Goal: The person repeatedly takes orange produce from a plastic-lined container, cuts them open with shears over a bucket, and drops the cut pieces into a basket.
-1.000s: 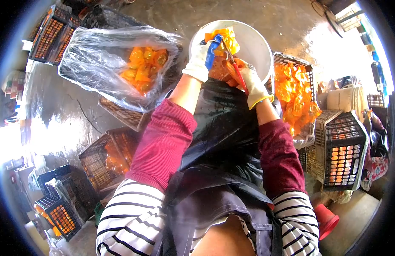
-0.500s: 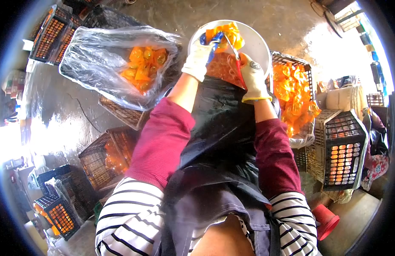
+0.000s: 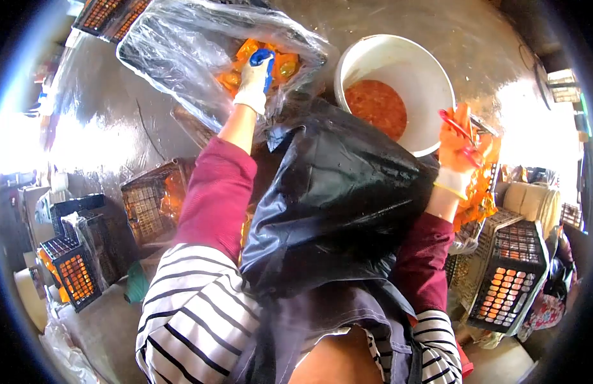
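My left hand (image 3: 256, 78), in a white and blue glove, is closed over orange packets (image 3: 285, 66) in a plastic-lined crate (image 3: 175, 48) at the upper left. Its fingertips point down and what they grip is hidden. At the right, my right hand (image 3: 455, 146) wears an orange and white glove and holds red-handled scissors (image 3: 459, 128). It is beside the rim of a white bucket (image 3: 431, 83), above a crate of orange packets (image 3: 480, 195). Reddish-orange liquid or pulp (image 3: 376, 107) lies in the bucket.
A black apron (image 3: 335, 205) covers my lap. Stacked crates (image 3: 507, 272) with orange contents stand at the right. More crates are at the left, one brown (image 3: 149, 205) and one black (image 3: 79, 278). Part of a person in patterned clothing (image 3: 551, 313) shows at the far right.
My left hand has moved from over the bucket to the plastic-lined crate. My right hand has drawn away rightward with the scissors. The view has turned, and no packet is over the bucket.
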The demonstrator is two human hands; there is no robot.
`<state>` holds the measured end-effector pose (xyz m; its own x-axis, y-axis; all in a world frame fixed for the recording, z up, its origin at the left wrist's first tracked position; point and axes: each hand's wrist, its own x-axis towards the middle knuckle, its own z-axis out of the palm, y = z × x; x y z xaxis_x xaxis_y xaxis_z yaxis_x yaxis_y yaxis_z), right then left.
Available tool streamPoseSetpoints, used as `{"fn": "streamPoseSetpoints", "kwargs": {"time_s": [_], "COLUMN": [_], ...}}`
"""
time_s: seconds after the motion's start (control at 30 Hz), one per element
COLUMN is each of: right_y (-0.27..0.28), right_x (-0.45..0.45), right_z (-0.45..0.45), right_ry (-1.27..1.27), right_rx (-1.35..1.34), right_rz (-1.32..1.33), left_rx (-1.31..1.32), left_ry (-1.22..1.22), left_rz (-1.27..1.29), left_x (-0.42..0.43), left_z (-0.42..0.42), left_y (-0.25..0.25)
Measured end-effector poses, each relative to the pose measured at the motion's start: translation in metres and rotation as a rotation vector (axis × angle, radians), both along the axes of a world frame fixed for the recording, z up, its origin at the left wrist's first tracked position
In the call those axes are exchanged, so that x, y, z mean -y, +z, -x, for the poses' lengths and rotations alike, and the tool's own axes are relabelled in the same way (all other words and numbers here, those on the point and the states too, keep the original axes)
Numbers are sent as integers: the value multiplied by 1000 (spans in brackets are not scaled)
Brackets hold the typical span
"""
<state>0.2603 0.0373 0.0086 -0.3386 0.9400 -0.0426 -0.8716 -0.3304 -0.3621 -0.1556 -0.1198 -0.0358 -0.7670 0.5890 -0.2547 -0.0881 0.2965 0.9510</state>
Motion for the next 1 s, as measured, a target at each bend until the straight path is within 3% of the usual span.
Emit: {"fn": "streamPoseSetpoints", "kwargs": {"time_s": [0.07,0.13,0.2,0.27,0.33,0.37,0.47,0.6,0.63,0.67,0.73,0.77,0.87,0.9,0.93,1.0], "right_y": [0,-3,3,10,14,16,11,15,16,13,14,16,6,21,17,-11], "right_x": [-8,-12,-9,-12,-12,-6,-16,-12,-8,-8,-4,0,7,16,13,12], "right_z": [-1,1,11,19,28,32,34,43,44,42,43,44,47,59,59,55], "right_ry": [-148,-56,42,29,-43,24,194,153,157,172,211,155,286,180,316,407], "right_rx": [58,27,54,178,273,244,235,227,221,194,138,261,274,614,708,614], "right_rz": [93,68,-29,0,54,-99,-168,-24,0,20,60,95,-68,-7,-150,-120], "left_rx": [-138,-392,-497,-595,-515,-574,-513,-328,-77,174,71,42,-138,-281,-424,-442], "left_ry": [-75,-233,-452,-425,-448,-426,-513,-389,-234,-92,-5,38,16,-26,-56,-69], "left_rz": [113,69,341,506,587,529,478,312,187,251,72,-23,-137,-129,-123,-201], "left_x": [-5,-26,-43,-66,-71,-69,-66,-40,-36,-24,-15,-12,-22,-26,-30,-41], "left_z": [7,27,25,38,36,33,43,28,26,11,13,14,25,17,9,-36], "left_y": [-15,-73,-75,-133,-120,-115,-116,-104,-105,-58,-59,-58,-58,-37,-15,46]}}
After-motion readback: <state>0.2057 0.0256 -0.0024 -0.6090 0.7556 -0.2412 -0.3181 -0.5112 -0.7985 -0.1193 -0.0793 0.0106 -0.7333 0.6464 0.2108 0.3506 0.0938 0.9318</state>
